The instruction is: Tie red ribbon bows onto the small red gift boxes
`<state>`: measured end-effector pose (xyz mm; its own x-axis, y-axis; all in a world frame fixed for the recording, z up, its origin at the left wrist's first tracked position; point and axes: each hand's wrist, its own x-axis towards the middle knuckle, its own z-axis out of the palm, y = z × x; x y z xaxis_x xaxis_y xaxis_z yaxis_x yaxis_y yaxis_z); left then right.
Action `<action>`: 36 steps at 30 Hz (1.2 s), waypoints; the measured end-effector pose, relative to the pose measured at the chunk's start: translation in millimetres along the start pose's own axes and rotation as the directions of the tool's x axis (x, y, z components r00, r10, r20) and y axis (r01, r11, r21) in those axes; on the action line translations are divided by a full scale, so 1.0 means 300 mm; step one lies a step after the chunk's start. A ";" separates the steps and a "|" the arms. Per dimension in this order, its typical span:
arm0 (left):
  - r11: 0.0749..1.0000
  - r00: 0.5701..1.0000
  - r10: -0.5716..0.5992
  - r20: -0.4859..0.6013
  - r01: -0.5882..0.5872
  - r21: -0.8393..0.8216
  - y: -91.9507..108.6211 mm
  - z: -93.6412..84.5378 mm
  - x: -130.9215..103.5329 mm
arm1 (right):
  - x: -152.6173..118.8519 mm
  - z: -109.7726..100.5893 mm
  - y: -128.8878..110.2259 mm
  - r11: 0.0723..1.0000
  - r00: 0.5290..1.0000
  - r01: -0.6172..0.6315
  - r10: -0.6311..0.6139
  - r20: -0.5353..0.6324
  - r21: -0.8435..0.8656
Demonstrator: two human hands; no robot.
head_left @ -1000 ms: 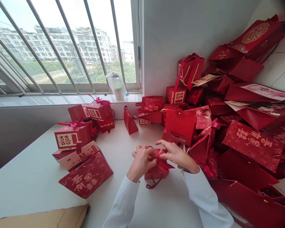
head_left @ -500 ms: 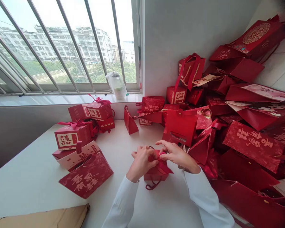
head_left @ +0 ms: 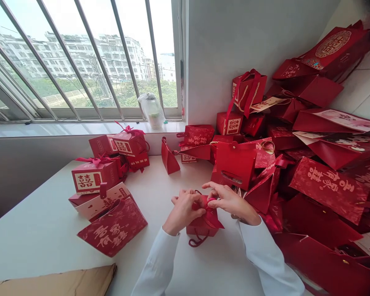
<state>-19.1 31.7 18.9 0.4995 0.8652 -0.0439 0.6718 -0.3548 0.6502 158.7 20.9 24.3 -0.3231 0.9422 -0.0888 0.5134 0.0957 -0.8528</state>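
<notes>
A small red box sat on a white table between the left hand and right hand, under their fingers. The right pinched its red ribbon; the left curled over the top, its grip hidden.

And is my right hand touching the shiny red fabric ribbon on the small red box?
Touching: the head view shows the right hand with the red ribbon pinched at its fingertips.

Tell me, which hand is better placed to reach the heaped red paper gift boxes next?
Probably the right hand: it is nearer that heap. The left hand lies farther off, across the small red ribboned paper box both hands touch.
</notes>
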 end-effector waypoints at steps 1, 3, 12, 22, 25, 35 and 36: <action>1.000 1.000 0.000 -0.001 0.000 -0.012 0.000 -0.002 0.000 | 0.000 -0.001 0.000 1.000 1.000 -0.004 0.004 -0.011 -0.007; 0.999 1.000 0.003 -0.008 -0.003 -0.033 0.002 -0.005 -0.002 | 0.001 -0.002 -0.002 1.000 0.999 -0.019 0.019 -0.030 -0.024; 0.999 1.000 0.014 -0.017 -0.013 0.037 0.008 0.005 -0.006 | 0.004 -0.003 -0.003 0.999 0.999 -0.035 0.034 -0.035 -0.021; 0.991 0.998 0.057 -0.019 -0.059 -0.122 -0.003 -0.042 -0.022 | -0.029 -0.032 -0.027 0.995 0.996 -0.088 0.088 -0.009 -0.045; 0.983 0.998 0.036 -0.055 -0.045 -0.177 -0.039 -0.076 -0.031 | -0.045 -0.041 -0.038 0.990 0.989 -0.143 0.143 0.033 -0.004; 0.982 0.992 -0.050 0.114 0.070 -0.175 -0.088 -0.107 -0.036 | -0.033 -0.030 -0.022 0.998 0.997 -0.064 0.064 0.046 0.014; 0.977 0.991 -0.042 0.129 0.068 -0.202 -0.086 -0.105 -0.034 | -0.034 -0.030 -0.023 0.998 0.997 -0.063 0.063 0.045 0.011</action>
<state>-58.8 43.1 26.6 0.5372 0.8264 -0.1686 0.5800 -0.2168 0.7853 165.6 13.5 35.6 -0.3255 0.9310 -0.1653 0.5242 0.0322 -0.8510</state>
